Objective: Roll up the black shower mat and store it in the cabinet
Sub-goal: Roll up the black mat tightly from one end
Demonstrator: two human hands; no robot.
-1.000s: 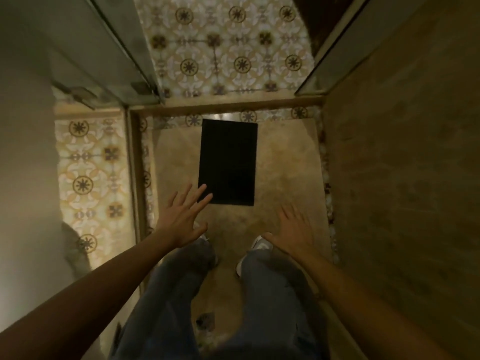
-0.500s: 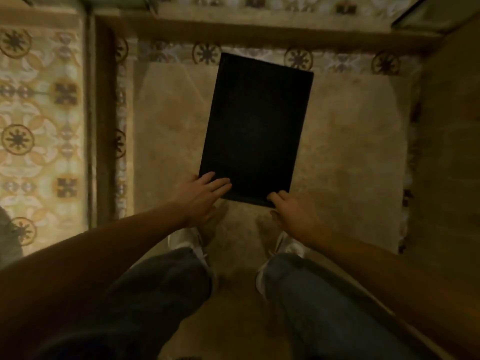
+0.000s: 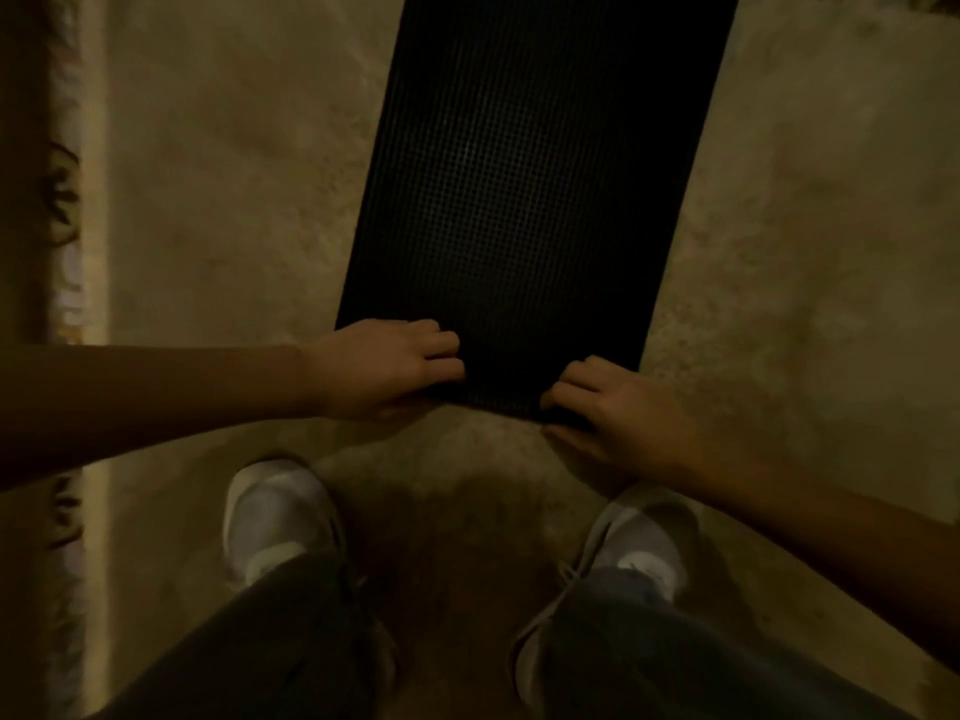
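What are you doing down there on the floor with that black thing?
A person is bending over a black shower mat that lies flat on the beige shower floor. The left hand and the right hand are both gripping the mat's near edge, one at each corner, just ahead of the person's white shoes. The mat is not rolled at all yet, so this looks like the very start of rolling it up. No cabinet is in view.

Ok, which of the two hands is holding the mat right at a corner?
The left hand, gripping the near left corner of the black shower mat. The right hand grips the same near edge just inside the right corner, which shows bare beyond its fingers.
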